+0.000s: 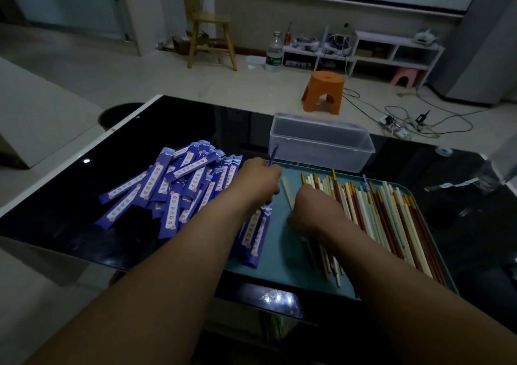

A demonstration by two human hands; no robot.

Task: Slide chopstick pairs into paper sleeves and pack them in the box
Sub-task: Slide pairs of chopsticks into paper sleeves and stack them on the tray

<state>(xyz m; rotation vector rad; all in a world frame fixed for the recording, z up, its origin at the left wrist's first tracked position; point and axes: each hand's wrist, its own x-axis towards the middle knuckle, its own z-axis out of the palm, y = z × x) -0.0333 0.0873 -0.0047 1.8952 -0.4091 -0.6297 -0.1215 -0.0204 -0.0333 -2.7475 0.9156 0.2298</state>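
On the teal tray (279, 252), near its middle, we see both hands at the loading step. Our left hand (260, 178) sits over the tray's left part, its fingers pinching one blue sleeve (272, 154) whose free end stands up toward the tray's far edge. We judge that it is raised this way to offer an open end to the chopsticks.

Our right hand (310, 206) rests just to the right of it. Its fingers are curled under and, as far as we can tell, closed round a pale chopstick pair (288, 194). The pair points toward the tray's far edge, beside the sleeve and not yet in it.

Loose chopsticks (391, 219), cream, red and brown, lie roughly parallel over the tray's right half, presumably so that a pair can be drawn off lengthwise. The pile of sleeves (179, 188) lies on the dark table (70, 196) just off the tray's left edge, on the left hand's own side. Spare sleeves (254, 233) lie on the tray's left part, beside the left forearm.

The clear box (321, 140) stands open on the table just beyond the tray's far edge, and we see nothing packed in it. We therefore judge the task barely begun.
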